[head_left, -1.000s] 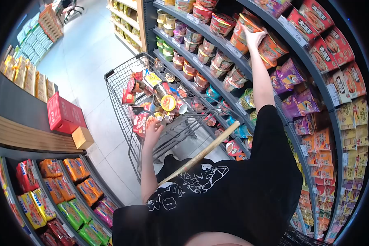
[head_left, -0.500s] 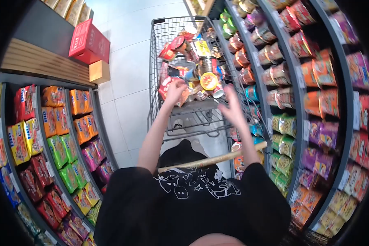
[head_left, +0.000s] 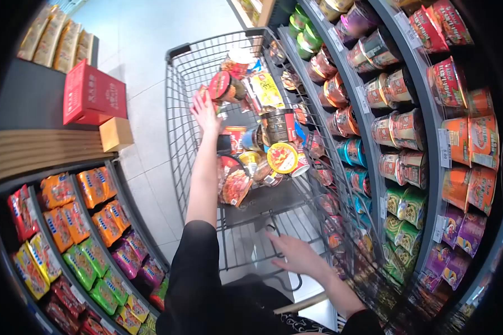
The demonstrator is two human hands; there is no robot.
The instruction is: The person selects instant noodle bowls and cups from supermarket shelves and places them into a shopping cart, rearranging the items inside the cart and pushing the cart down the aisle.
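Note:
A wire shopping cart point(head_left: 179, 95) holds several instant noodle cups and packs. My left hand point(head_left: 205, 113) reaches over its left side, fingers on a red item whose shape is mostly hidden. Right beside those fingers lies a cup with a round red lid point(head_left: 220, 85). Further back toward me are a yellow-lidded cup point(head_left: 283, 158), a black cup point(head_left: 278, 126), a yellow pack point(head_left: 265, 91) and a large red bowl point(head_left: 235, 181). Above the cart's near end, my right hand point(head_left: 296, 255) has its fingers apart and holds nothing.
Shelves of noodle cups point(head_left: 399, 131) rise close on the right. Shelves of bagged noodles point(head_left: 84, 262) stand at the lower left. A red box point(head_left: 95, 95) and a small wooden block point(head_left: 116, 134) are at the left. Tiled floor point(head_left: 151, 111) lies between.
My right hand left the shelf and came down over the cart's near end. My left hand moved forward to the cart's far left. The large red bowl now lies among the cups.

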